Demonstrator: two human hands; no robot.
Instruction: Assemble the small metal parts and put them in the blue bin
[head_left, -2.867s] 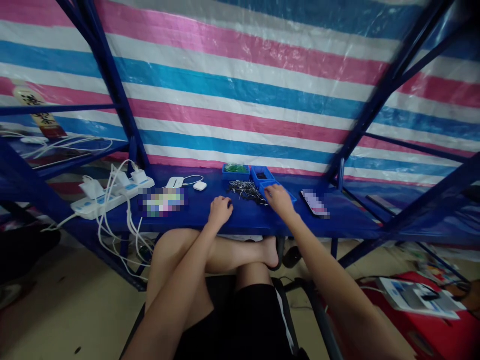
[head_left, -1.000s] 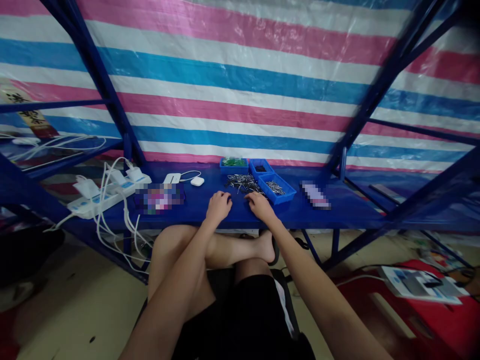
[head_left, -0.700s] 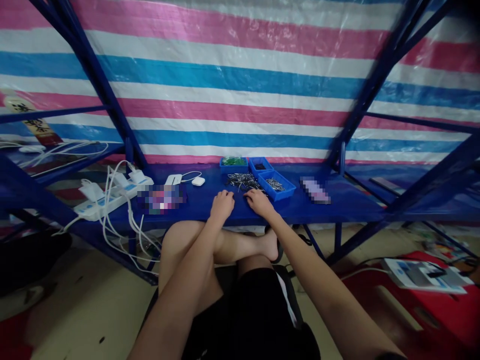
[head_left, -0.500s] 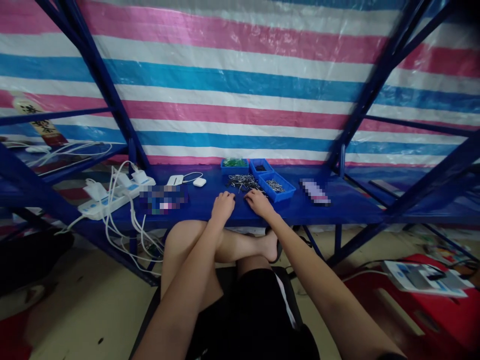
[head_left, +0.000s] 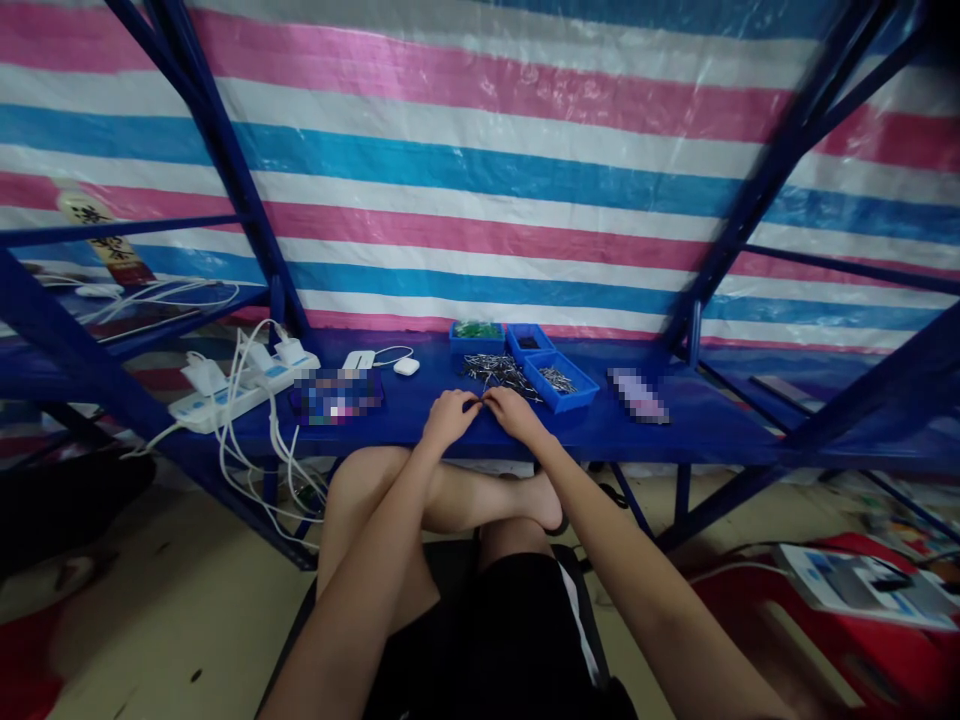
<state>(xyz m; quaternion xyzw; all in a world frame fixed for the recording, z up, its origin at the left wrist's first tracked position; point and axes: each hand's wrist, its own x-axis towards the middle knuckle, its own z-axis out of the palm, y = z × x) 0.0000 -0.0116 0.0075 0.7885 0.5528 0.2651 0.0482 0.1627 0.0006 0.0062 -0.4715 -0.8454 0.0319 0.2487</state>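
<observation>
My left hand (head_left: pixel 451 416) and my right hand (head_left: pixel 513 412) meet fingertip to fingertip above the blue table (head_left: pixel 420 430). Both are closed in a pinch; a small dark thing at the fingertips is too tiny to name. Just beyond them lies a loose pile of black and silver pieces (head_left: pixel 495 372). Right of the pile is a blue bin (head_left: pixel 564 398) with silver pieces. Behind it stand a smaller blue bin (head_left: pixel 528 340) with dark pieces and a blue bin (head_left: pixel 477 345) with green ones.
A white power strip (head_left: pixel 247 392) with plugs and trailing cables lies at the left, beside a blurred-out phone (head_left: pixel 336 396). A white case (head_left: pixel 406 367) sits nearby. Another blurred phone (head_left: pixel 639 396) is on the right. Blue frame posts slant up on both sides.
My hands have come together from slightly apart, and their fingertips now meet in front of the pile. The camera view has shifted a little.
</observation>
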